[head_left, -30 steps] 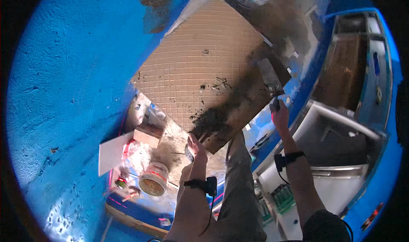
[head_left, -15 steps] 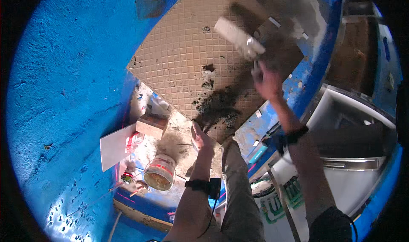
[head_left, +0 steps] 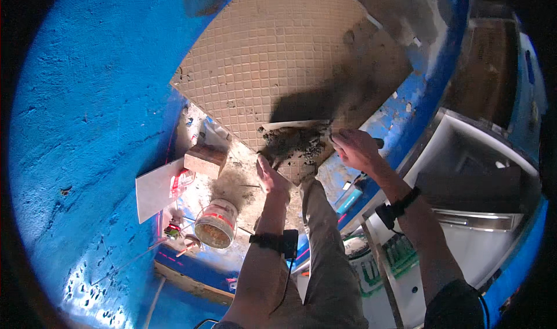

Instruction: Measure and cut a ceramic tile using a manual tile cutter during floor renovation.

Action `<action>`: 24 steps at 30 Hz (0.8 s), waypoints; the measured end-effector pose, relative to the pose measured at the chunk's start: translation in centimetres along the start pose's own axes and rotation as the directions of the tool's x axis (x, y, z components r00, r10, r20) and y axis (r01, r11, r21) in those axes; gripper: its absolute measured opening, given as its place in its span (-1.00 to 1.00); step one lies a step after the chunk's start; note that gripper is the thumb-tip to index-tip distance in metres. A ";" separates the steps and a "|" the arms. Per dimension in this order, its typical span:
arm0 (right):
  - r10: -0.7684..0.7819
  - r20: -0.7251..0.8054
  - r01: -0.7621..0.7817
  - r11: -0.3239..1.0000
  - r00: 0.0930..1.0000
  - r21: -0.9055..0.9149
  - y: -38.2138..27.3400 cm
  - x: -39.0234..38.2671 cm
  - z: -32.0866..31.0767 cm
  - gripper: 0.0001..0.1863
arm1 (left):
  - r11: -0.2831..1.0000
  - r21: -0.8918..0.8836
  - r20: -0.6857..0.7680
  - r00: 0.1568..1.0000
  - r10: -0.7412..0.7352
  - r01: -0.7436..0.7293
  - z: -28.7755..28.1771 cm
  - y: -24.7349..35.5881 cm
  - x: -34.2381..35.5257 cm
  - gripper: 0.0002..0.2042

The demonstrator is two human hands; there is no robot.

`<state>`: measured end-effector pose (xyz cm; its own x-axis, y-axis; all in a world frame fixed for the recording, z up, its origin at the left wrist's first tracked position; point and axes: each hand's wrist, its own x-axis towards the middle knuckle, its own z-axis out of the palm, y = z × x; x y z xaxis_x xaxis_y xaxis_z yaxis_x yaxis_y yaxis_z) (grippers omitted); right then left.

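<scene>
A large square tile lies slantwise in front of the person, its brownish face ribbed with a grid of small squares and one corner pointing toward the person's legs. The left hand holds the tile at the edge by this near corner, thumb side up, with some of its fingers hidden. The right hand is closed around the handle of a trowel, whose long pale blade reaches leftward across the near part of the tile. Dark, crumbly mortar sits just below the blade, spread in a patch toward the near corner, and a broad shadow falls over the right half of the tile. A trouser leg comes up close to the near corner; whether it touches the tile, I cannot tell. To the left, a brick rests near the tile's edge, with a thin pale panel tilted just beside it. Below these stands a bucket with a wire handle and red markings, its mouth turned toward the viewer. A rough blue wall fills the left side. Both forearms wear black straps with small devices.
</scene>
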<state>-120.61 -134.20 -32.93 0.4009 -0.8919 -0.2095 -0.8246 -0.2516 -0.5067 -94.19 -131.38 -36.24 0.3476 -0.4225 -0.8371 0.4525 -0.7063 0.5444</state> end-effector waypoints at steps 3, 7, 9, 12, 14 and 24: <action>0.073 -0.136 -0.066 0.996 0.988 0.055 -0.7 -3.1 0.9 -0.73 | 0.992 0.083 -0.072 0.993 0.098 -0.092 0.1 0.2 -0.6 -0.44; 0.353 -0.269 -0.323 0.935 0.896 0.149 0.1 -6.9 3.0 -0.76 | 0.808 0.506 0.021 0.941 0.337 -0.301 -2.7 -2.7 0.7 -0.44; 0.613 -0.253 -0.511 0.776 0.748 0.370 -0.7 -7.4 4.4 -0.75 | 0.663 0.585 0.202 0.876 0.438 -0.467 -5.9 -4.7 2.5 -0.33; 0.692 -0.166 -0.589 0.697 0.703 0.410 -2.3 -9.5 5.4 -0.73 | 0.394 0.700 0.259 0.726 0.637 -0.596 -4.4 -4.4 -0.2 -0.32; 0.688 -0.146 -0.590 0.696 0.711 0.409 -5.1 -9.6 6.3 -0.74 | 0.272 0.675 0.354 0.624 0.697 -0.686 -3.6 -3.4 0.2 -0.32; 0.849 0.035 -0.518 0.288 0.527 0.806 -17.0 -6.8 17.2 -0.66 | -0.046 0.399 0.665 0.255 0.702 -0.916 0.5 -2.1 4.9 -0.19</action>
<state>-102.48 -117.38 -37.25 -0.4745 -0.6706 -0.5703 -0.1235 0.6921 -0.7111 -93.85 -132.26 -41.54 -0.1395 -0.9813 0.1330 -0.6670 0.1923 0.7198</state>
